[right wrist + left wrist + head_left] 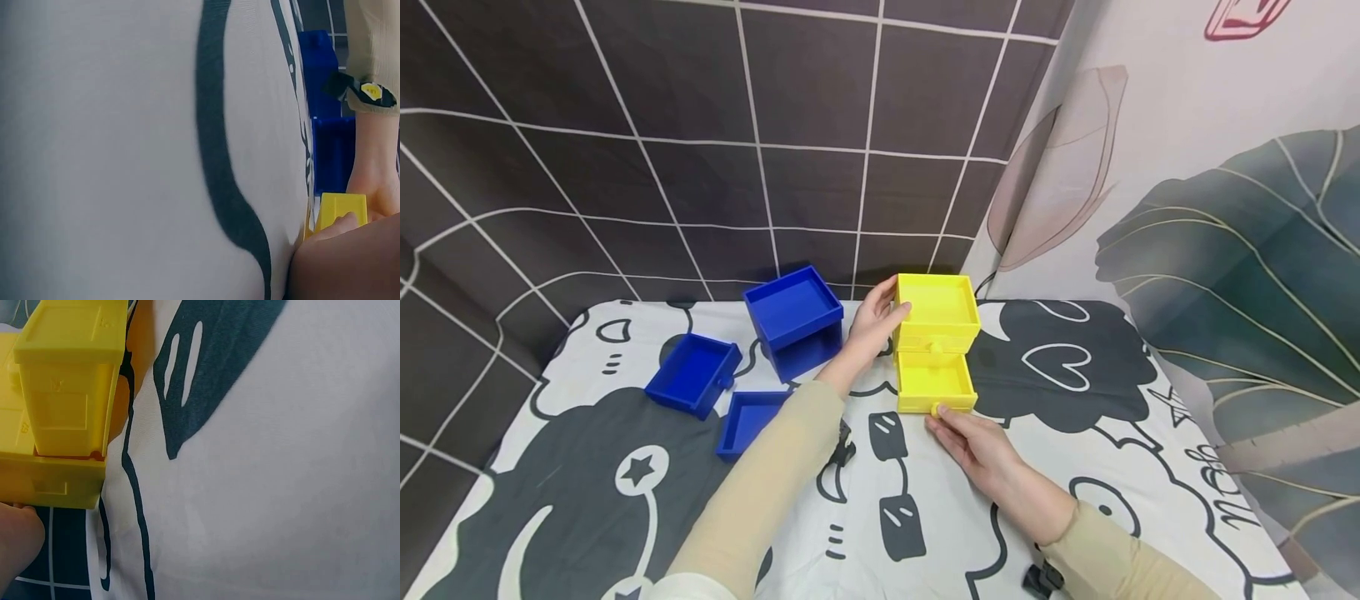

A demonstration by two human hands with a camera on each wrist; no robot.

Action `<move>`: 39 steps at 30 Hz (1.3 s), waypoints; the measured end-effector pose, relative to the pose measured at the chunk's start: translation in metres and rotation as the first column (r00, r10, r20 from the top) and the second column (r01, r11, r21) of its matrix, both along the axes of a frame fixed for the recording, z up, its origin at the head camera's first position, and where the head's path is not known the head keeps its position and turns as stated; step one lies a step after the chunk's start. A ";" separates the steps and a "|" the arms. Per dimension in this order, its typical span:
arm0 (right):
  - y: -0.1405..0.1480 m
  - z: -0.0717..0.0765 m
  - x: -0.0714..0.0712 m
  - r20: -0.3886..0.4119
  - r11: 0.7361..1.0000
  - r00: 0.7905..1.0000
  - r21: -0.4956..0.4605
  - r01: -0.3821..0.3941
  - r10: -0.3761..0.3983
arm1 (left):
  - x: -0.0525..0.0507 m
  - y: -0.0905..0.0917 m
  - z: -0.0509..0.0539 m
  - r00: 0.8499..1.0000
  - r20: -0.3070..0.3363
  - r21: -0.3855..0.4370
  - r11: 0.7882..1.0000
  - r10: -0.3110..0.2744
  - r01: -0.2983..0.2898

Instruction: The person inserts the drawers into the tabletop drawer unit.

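Observation:
A yellow two-drawer box [937, 302] stands at the back; its lower drawer [934, 377] is pulled out toward the front and its upper drawer looks closed. My left hand [874, 323] grips the box at its left side, thumb on the top rim. At the lower drawer's knob, my right hand [981, 450] pinches with thumb and fingers. The left wrist view has the box [69, 406] from the side, with part of my left hand [19, 540]. In the right wrist view my right hand [344, 250] partly covers the yellow drawer [342, 205].
Left of my left hand stands a blue box frame [793, 308] with an open compartment. Two blue drawers lie apart from it, one [692, 375] farther left and another [748, 421] partly behind my left forearm. A dark tiled-pattern cloth [805, 192] hangs behind.

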State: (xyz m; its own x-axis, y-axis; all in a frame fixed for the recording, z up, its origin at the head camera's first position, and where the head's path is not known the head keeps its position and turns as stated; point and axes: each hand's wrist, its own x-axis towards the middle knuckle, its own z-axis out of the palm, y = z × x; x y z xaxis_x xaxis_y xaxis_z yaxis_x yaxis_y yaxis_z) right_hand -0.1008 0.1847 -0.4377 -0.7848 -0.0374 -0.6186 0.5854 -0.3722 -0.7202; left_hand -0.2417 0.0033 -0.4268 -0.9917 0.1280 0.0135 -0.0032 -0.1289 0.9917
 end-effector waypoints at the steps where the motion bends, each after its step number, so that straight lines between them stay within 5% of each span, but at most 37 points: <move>1: 0.000 0.000 0.000 0.001 1.000 1.000 0.008 0.001 -0.001 | 0.000 0.000 0.000 1.000 -0.001 0.000 1.000 -0.001 0.001; 39: -0.006 -0.002 -0.015 0.019 0.999 0.998 0.013 0.052 -0.053 | 0.001 0.001 0.002 1.000 -0.002 0.019 1.000 0.005 -0.005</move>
